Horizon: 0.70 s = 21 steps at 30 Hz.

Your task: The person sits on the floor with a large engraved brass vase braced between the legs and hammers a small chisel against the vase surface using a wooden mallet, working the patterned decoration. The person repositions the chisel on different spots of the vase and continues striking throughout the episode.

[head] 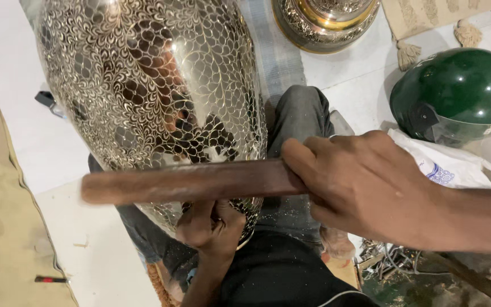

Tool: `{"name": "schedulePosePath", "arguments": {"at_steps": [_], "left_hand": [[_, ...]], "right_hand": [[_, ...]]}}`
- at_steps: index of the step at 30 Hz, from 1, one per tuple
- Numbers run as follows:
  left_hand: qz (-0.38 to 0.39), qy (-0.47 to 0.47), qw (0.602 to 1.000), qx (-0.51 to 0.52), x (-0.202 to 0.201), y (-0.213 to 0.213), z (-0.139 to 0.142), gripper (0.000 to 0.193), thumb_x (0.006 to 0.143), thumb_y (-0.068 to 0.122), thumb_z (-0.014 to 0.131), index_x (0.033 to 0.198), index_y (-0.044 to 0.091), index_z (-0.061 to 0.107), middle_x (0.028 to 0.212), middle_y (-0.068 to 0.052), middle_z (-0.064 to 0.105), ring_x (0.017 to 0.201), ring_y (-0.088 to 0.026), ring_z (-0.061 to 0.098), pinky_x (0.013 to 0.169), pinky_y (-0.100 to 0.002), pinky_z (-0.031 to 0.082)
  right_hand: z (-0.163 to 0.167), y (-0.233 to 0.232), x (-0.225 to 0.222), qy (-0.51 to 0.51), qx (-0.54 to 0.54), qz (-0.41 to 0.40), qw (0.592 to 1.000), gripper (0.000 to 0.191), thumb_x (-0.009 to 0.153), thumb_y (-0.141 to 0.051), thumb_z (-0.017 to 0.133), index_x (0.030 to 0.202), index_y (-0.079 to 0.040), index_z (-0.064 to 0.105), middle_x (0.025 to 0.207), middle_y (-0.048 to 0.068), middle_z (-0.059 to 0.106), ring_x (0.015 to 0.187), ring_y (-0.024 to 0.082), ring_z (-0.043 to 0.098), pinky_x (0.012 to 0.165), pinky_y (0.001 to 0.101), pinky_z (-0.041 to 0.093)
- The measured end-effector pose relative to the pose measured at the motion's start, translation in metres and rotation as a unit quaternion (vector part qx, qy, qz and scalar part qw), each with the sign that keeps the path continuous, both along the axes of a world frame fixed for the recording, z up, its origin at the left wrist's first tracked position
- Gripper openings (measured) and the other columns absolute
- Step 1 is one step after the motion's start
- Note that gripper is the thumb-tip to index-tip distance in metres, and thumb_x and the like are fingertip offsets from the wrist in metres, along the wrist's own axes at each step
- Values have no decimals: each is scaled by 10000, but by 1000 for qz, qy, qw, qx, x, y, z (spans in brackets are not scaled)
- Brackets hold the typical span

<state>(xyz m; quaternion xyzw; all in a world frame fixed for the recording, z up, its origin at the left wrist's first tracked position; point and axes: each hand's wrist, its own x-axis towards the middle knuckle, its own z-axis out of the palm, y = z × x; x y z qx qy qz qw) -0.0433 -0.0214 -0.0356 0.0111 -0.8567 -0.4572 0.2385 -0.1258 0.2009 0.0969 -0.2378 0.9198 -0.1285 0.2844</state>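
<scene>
His right hand (359, 185) grips a wooden stick (188, 181) lying crosswise over the engraved vase (149, 85), whose length runs away from him, while his left hand (211, 227) clutches something beneath.

The large rounded silver metal vessel (149, 85) looks polished and mirror-bright, chased all over with fine scale-like engraving. The brown wooden stick (188, 181) appears smooth and matt. The dark green plastic helmet (461, 91) is glossy. The grey trousers (299, 119) look like soft, dull cloth.
</scene>
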Motion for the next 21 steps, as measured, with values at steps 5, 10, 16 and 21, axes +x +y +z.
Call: {"name": "schedulePosePath", "arguments": {"at_steps": [5,10,16,21], "left_hand": [[1,16,999,-39,4,-4,-8,170,882,-97,648,1041,-63,700,741,-107,658,568,-129,574,521,-335,471],[18,-46,998,-28,13,-3,-26,189,820,-124,652,956,-37,749,519,-36,527,407,-117,377,438,-373,299],[0,-16,1000,-18,19,0,-30,90,814,-50,674,812,34,640,611,-25,598,457,-72,433,454,-315,360],[24,-30,999,-33,13,9,-22,134,841,-70,665,946,-19,731,579,-14,584,422,-82,451,439,-302,347]], "right_hand": [[13,-16,-7,56,-129,-4,990,280,625,-61,661,847,-19,495,604,100,546,370,222,504,293,387,386],[9,-7,-6,2,-82,-34,996,339,556,-24,613,879,-46,513,609,95,548,333,257,493,274,411,395],[10,2,-2,131,-173,11,976,365,616,-147,676,933,-40,529,658,68,551,455,224,560,353,368,429],[16,3,-3,50,-88,-15,995,288,671,-99,705,888,-29,529,632,81,552,401,239,573,307,406,418]]}}
